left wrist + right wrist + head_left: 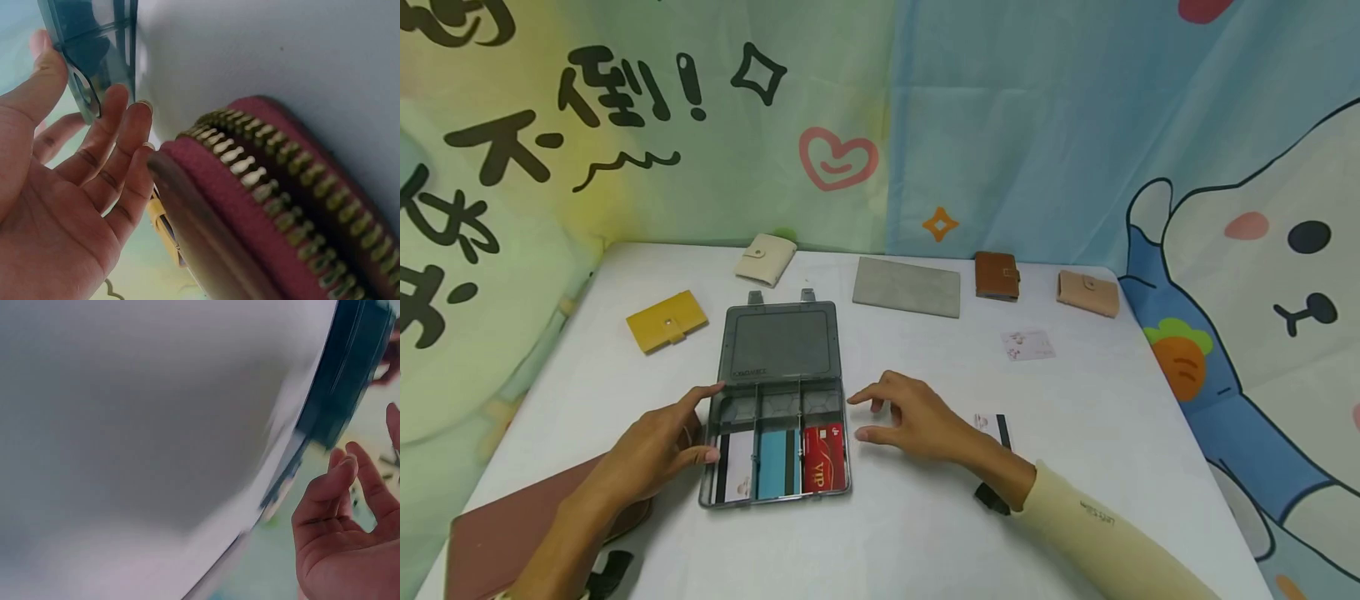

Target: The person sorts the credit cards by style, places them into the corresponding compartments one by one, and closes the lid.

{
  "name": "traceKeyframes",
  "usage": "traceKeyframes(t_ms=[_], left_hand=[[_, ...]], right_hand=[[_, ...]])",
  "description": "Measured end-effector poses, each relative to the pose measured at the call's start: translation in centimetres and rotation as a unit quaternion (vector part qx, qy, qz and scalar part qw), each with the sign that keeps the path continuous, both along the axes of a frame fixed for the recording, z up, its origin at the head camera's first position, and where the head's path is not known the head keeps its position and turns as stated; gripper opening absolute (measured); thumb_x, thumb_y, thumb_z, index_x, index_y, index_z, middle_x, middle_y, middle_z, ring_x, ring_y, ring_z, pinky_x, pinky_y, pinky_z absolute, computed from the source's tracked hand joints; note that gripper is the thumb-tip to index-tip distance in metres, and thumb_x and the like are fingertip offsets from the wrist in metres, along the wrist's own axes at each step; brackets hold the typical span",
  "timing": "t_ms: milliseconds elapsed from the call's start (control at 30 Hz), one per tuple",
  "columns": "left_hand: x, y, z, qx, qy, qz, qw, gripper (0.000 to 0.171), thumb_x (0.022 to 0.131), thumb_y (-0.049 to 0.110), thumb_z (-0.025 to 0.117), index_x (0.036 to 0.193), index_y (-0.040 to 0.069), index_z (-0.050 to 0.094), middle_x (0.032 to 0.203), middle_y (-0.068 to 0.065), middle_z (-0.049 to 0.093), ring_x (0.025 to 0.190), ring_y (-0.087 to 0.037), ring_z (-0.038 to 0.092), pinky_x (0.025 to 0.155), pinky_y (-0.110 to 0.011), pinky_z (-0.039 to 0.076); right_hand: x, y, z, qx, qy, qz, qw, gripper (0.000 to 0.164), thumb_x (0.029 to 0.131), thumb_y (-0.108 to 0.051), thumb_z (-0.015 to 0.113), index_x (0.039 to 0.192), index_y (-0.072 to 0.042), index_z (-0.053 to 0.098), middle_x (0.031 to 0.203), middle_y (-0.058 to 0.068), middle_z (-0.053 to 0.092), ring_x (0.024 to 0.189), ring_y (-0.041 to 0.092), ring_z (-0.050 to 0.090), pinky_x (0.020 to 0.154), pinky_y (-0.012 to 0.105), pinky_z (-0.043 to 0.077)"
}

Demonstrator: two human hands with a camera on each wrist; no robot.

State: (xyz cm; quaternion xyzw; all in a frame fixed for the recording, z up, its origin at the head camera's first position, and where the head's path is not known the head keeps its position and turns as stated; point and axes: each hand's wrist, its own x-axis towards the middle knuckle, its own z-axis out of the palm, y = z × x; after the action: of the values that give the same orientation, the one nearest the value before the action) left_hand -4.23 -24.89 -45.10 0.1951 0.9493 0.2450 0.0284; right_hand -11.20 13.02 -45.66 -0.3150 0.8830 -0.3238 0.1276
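A dark, see-through plastic case (781, 342) lies on the white table with its lid folded back. Three front compartments hold a white card (739, 467) with a black stripe, a blue card (775, 464) and a red VIP card (824, 458). My left hand (658, 450) touches the case's left side, thumb over the rim and fingers loosely bent along the edge. Just off the right side is my right hand (913, 417), holding nothing, thumb and index finger apart. In the right wrist view, that hand's fingers (372, 481) are near the case's corner.
A brown zip pouch (527, 533) lies under my left forearm. Further back are a yellow wallet (666, 321), cream wallet (765, 259), grey wallet (906, 287), brown wallet (997, 276) and tan wallet (1087, 293). A pink card (1028, 345) and a striped card (995, 427) lie right.
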Motion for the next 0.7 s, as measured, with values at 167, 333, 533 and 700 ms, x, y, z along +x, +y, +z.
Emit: traceKeyframes(t_ms=[167, 333, 533, 700], left_hand=[[-0.1, 0.0, 0.1, -0.007, -0.011, 0.005, 0.9999, 0.083, 0.079, 0.031, 0.081, 0.149, 0.015, 0.038, 0.078, 0.010, 0.060, 0.067, 0.003, 0.052, 0.062, -0.026, 0.046], [-0.1, 0.0, 0.1, -0.008, -0.018, 0.009, 0.9998, 0.084, 0.079, 0.031, 0.081, 0.149, 0.016, 0.037, 0.079, 0.009, 0.061, 0.067, 0.002, 0.052, 0.062, -0.026, 0.046], [-0.1, 0.0, 0.0, -0.009, -0.012, 0.007, 0.9999, 0.084, 0.079, 0.031, 0.081, 0.149, 0.016, 0.037, 0.079, 0.009, 0.061, 0.067, 0.003, 0.052, 0.062, -0.026, 0.046], [-0.1, 0.0, 0.0, -0.006, -0.004, 0.003, 1.0000, 0.084, 0.079, 0.032, 0.081, 0.149, 0.016, 0.037, 0.078, 0.009, 0.060, 0.066, 0.003, 0.051, 0.062, -0.025, 0.046]], right_hand=[[-2.6, 4.5, -0.1, -0.020, -0.007, -0.032, 0.999, 0.054, 0.082, -0.041, 0.082, 0.130, -0.025, 0.065, 0.109, 0.003, 0.063, 0.077, 0.014, 0.057, 0.069, 0.027, 0.049], [-5.3, 9.9, 0.1, 0.004, -0.017, -0.092, 0.996, 0.062, 0.079, -0.038, 0.085, 0.135, -0.024, 0.061, 0.121, 0.006, 0.061, 0.086, 0.017, 0.059, 0.075, 0.033, 0.049], [-8.3, 15.7, -0.3, 0.082, -0.003, -0.161, 0.984, 0.067, 0.078, -0.031, 0.086, 0.138, -0.022, 0.057, 0.123, 0.012, 0.057, 0.090, 0.023, 0.057, 0.076, 0.035, 0.047], [-10.1, 19.3, -0.9, 0.135, 0.003, -0.208, 0.969, 0.068, 0.079, -0.029, 0.086, 0.138, -0.016, 0.056, 0.122, 0.017, 0.052, 0.092, 0.027, 0.055, 0.074, 0.035, 0.048]])
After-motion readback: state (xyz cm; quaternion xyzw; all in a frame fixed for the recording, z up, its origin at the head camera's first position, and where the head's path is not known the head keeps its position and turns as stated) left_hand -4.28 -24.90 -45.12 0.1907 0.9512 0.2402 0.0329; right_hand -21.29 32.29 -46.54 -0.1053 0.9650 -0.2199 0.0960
